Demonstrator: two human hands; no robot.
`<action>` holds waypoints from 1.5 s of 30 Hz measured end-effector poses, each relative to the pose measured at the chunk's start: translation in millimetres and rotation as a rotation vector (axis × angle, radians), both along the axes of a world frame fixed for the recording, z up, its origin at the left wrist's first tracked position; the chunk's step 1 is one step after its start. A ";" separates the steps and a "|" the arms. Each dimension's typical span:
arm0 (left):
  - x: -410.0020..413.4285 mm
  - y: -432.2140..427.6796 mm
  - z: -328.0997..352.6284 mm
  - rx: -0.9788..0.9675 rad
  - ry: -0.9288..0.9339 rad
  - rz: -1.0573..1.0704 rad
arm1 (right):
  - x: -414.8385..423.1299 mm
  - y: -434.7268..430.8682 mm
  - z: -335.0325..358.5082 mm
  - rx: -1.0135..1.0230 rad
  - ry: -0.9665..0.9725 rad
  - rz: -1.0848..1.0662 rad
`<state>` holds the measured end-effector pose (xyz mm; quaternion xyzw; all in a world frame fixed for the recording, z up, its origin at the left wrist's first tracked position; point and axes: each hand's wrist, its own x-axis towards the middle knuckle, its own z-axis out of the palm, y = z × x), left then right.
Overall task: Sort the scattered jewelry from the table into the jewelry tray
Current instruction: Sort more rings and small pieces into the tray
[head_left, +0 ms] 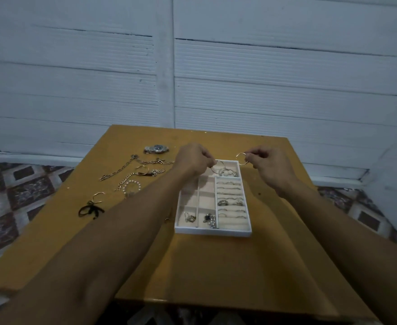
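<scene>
A white jewelry tray (212, 231) with cream compartments sits mid-table; rings fill its right slots and small pieces lie in the near cells. My left hand (194, 158) pinches a thin hoop (217, 167) over the tray's far compartment, where other hoops lie. My right hand (269, 163) holds a second hoop (241, 158) just past the tray's far right corner. Left of the tray lie a wristwatch (156, 149), chain necklaces (120, 171), a pearl bracelet (131, 186), an open bangle (98, 197) and a black bow piece (91, 209).
The yellow-brown table (192, 266) stands against a white panelled wall (192, 66). Patterned floor tiles (17, 191) show on both sides. The scattered jewelry is bunched on the table's left half, near my left forearm.
</scene>
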<state>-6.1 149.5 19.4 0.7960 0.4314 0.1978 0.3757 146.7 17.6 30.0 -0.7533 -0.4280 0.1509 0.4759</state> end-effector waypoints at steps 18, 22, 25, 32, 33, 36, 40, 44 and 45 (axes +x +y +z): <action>50.6 -9.4 -33.7 0.089 0.070 0.081 | 21.8 -9.5 -19.5 -0.026 -0.058 -0.046; 50.2 -11.7 -35.5 0.111 0.068 0.082 | 24.8 -10.3 -23.0 -0.041 -0.077 -0.047; 50.1 -12.5 -35.4 0.122 0.072 0.080 | 25.1 -9.7 -24.2 -0.043 -0.075 -0.043; 48.3 -12.0 -35.9 0.141 0.074 0.072 | 25.2 -7.2 -26.1 -0.047 -0.081 -0.034; 48.0 -11.7 -35.6 0.145 0.072 0.076 | 25.4 -6.4 -26.5 -0.050 -0.083 -0.035; 46.0 -10.0 -33.3 0.165 0.062 0.069 | 26.0 0.1 -28.2 -0.048 -0.073 -0.046; 36.9 -6.6 -29.0 0.179 0.050 0.067 | 21.4 15.7 -27.6 -0.072 -0.063 -0.043; 13.0 3.9 -22.1 0.188 0.042 0.068 | 13.4 30.0 -25.6 -0.118 -0.186 -0.009; 5.2 6.8 -20.1 0.192 0.037 0.064 | 12.3 32.6 -25.6 -0.141 -0.229 0.004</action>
